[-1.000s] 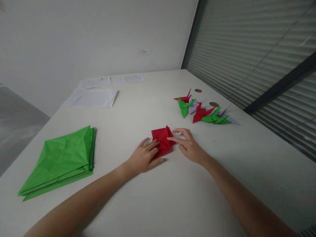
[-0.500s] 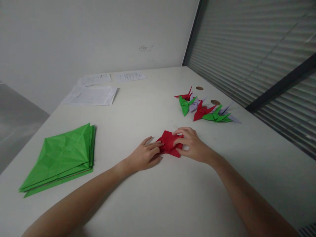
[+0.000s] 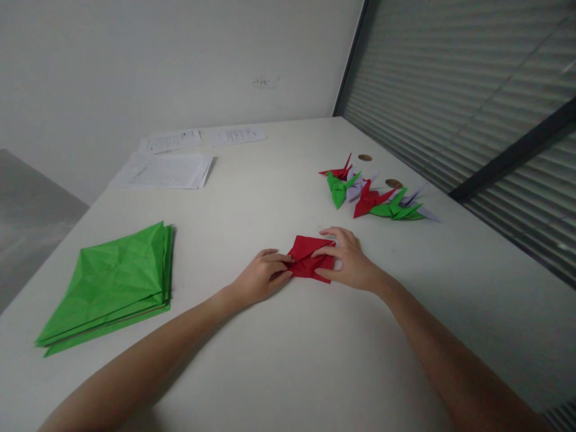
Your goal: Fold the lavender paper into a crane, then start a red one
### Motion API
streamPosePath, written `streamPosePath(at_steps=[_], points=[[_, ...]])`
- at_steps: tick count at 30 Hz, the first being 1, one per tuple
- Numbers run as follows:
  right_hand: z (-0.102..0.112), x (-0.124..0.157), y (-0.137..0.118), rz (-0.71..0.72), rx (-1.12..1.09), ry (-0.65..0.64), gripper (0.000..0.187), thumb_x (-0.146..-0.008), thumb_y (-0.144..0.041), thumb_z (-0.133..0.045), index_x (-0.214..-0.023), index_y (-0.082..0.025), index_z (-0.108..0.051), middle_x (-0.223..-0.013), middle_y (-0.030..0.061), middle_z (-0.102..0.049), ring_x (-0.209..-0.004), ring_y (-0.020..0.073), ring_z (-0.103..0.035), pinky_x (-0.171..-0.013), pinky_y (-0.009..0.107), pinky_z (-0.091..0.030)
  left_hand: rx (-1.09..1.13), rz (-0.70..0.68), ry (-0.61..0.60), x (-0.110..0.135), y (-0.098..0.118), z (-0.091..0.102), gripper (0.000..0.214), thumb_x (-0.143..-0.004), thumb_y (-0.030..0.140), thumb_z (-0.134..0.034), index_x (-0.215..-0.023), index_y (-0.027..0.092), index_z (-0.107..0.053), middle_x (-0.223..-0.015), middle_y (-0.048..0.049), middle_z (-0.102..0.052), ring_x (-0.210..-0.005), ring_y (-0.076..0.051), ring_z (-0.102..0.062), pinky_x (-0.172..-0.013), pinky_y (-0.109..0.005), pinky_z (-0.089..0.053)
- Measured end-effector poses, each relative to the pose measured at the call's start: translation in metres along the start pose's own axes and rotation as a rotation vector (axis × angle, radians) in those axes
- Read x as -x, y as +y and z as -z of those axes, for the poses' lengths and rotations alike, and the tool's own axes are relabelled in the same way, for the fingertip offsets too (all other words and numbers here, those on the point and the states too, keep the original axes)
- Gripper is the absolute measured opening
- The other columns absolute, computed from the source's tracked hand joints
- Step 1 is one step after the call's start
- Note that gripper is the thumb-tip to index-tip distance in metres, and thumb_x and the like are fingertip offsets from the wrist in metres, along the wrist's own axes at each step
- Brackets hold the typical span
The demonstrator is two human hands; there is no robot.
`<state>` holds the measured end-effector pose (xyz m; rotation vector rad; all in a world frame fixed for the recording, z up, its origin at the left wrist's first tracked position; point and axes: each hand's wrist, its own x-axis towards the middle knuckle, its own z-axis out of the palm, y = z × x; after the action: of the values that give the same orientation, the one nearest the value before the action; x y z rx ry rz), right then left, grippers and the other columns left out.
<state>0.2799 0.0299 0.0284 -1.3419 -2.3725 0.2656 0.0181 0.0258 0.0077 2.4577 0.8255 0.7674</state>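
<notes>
A partly folded sheet of red origami paper lies on the white table between my two hands. My left hand grips its left edge, with the fingers bent and the thumb close to the fingertips. On the other side, my right hand has its fingers and thumb on the right part of the paper, pressing its folds. A diagonal crease or flap edge crosses the paper's middle. My fingertips hide both ends of it.
To the left sits a stack of creased green paper. Several folded paper cranes in red, green and pale purple stand at the right, near two round brown discs. Printed sheets lie at the back left. Window blinds border the right side.
The red paper has gone from a spread, pointed outline to a flatter, more rectangular one. My left fingers have drawn together at its left edge; my right fingers have shifted slightly across it.
</notes>
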Motion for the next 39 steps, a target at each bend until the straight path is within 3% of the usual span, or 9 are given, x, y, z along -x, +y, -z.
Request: streamPosePath(at_steps=[2,4,9,17,27,29,33,39], points=[[-0.001,0.001,-0.010,0.066,0.032,0.031,0.028,-0.071,-0.046,-0.078,-0.095,-0.030,-0.076,-0.136,0.0091,-0.044,-0.133,0.0365,-0.033,-0.112,0.057,-0.027,-0.055,-0.022,0.012,0.000,0.003,0.001,0.023,-0.095,0.029,-0.052,-0.092,0.019,-0.073,-0.112,-0.0107,-0.068,-0.103,-0.021,-0.064,-0.095,-0.039,-0.049],[-0.002,0.001,-0.015,0.100,0.064,0.047,0.023,-0.074,-0.046,-0.075,-0.090,-0.029,-0.076,-0.138,0.0084,-0.042,-0.136,0.0372,-0.028,-0.113,0.057,-0.024,-0.117,-0.037,-0.010,0.000,0.007,0.002,0.025,-0.096,0.032,-0.052,-0.099,0.019,-0.072,-0.107,-0.0113,-0.067,-0.102,-0.021,-0.063,-0.094,-0.039,-0.049],[-0.008,0.000,-0.005,0.037,0.063,0.062,0.015,-0.079,-0.041,-0.072,-0.083,-0.028,-0.075,-0.136,0.0074,-0.045,-0.133,0.0356,-0.033,-0.111,0.058,-0.027,-0.138,-0.107,-0.114,0.003,0.011,0.004,0.029,-0.095,0.035,-0.051,-0.118,0.019,-0.060,-0.118,-0.0094,-0.067,-0.110,-0.020,-0.062,-0.112,-0.048,-0.034],[-0.020,-0.001,0.003,-0.150,0.022,0.113,0.017,-0.082,-0.041,-0.067,-0.078,-0.025,-0.069,-0.130,0.0097,-0.045,-0.127,0.0336,-0.040,-0.107,0.062,-0.028,-0.091,-0.189,-0.221,0.002,0.009,0.009,0.024,-0.095,0.034,-0.050,-0.106,0.019,-0.066,-0.130,-0.0117,-0.062,-0.122,-0.021,-0.058,-0.113,-0.046,-0.033],[-0.023,-0.001,-0.001,-0.128,0.043,0.172,0.017,-0.077,-0.039,-0.073,-0.077,-0.023,-0.068,-0.132,0.0099,-0.042,-0.128,0.0352,-0.038,-0.108,0.060,-0.028,0.026,-0.192,-0.230,0.002,0.009,0.013,0.015,-0.085,0.019,-0.053,-0.093,0.019,-0.066,-0.123,-0.0098,-0.067,-0.121,-0.021,-0.059,-0.113,-0.046,-0.033],[-0.023,-0.002,-0.002,-0.112,0.030,0.185,0.016,-0.075,-0.037,-0.075,-0.075,-0.023,-0.068,-0.132,0.0099,-0.042,-0.128,0.0346,-0.038,-0.108,0.057,-0.030,0.029,-0.187,-0.230,0.002,0.009,0.013,0.018,-0.085,0.017,-0.052,-0.097,0.019,-0.065,-0.123,-0.0097,-0.067,-0.121,-0.021,-0.059,-0.113,-0.046,-0.033],[-0.024,-0.003,-0.002,-0.103,0.012,0.199,0.016,-0.073,-0.035,-0.077,-0.074,-0.023,-0.068,-0.131,0.0097,-0.043,-0.125,0.0337,-0.040,-0.108,0.055,-0.033,0.003,-0.175,-0.228,0.001,0.010,0.013,0.035,-0.091,0.025,-0.052,-0.125,0.019,-0.056,-0.123,-0.0101,-0.067,-0.119,-0.020,-0.060,-0.112,-0.046,-0.034],[-0.025,-0.002,0.000,-0.102,0.026,0.223,0.018,-0.070,-0.037,-0.079,-0.074,-0.023,-0.068,-0.133,0.0103,-0.042,-0.127,0.0369,-0.038,-0.107,0.059,-0.033,-0.060,-0.244,-0.230,0.001,0.008,0.010,0.027,-0.094,0.027,-0.048,-0.111,0.019,-0.067,-0.118,-0.0096,-0.068,-0.120,-0.022,-0.058,-0.111,-0.046,-0.037]])
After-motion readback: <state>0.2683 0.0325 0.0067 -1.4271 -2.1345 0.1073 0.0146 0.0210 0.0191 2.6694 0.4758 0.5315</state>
